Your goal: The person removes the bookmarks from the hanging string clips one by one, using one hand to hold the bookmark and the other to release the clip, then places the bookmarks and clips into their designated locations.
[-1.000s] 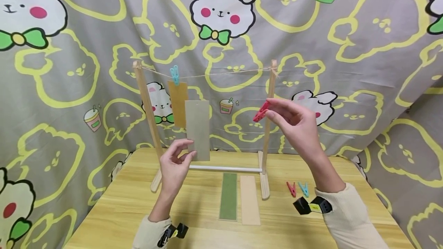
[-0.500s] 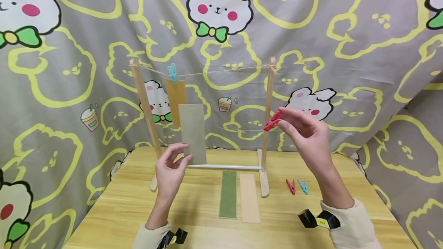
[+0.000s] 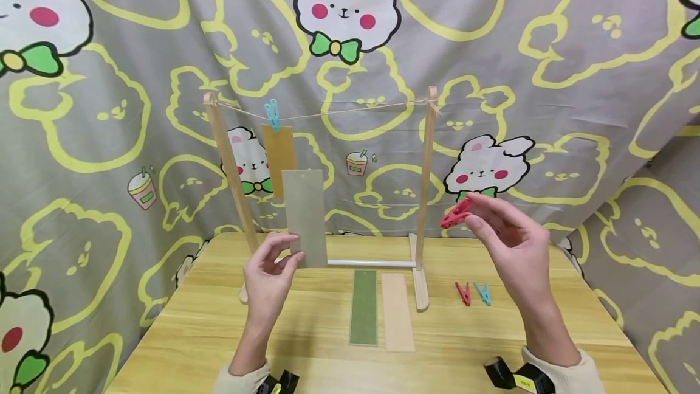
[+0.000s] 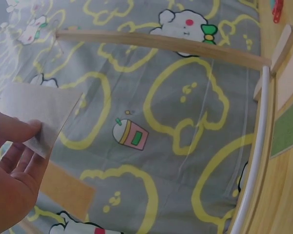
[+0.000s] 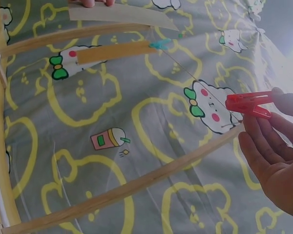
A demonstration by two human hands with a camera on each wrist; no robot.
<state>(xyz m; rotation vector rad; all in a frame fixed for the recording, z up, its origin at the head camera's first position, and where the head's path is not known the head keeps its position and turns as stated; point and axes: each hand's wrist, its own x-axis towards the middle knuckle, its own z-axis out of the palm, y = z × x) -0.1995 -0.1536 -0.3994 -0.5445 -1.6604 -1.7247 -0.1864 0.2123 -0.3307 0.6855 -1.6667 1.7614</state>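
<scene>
In the head view my left hand pinches a grey rectangular card by its lower left edge and holds it upright, in front of the rack. My right hand pinches a red clothespin between thumb and forefinger, right of the rack's right post. Behind the grey card, a mustard card hangs from the string by a blue clothespin. The right wrist view shows the red clothespin at the fingertips. The grey card also appears in the left wrist view.
On the wooden table lie a green card and a pale peach card. To their right are another red clothespin and a blue clothespin. The rack has wooden posts and a white bottom bar.
My right hand has moved right and down with the red clothespin, away from the right post. My left hand has lowered slightly with the grey card.
</scene>
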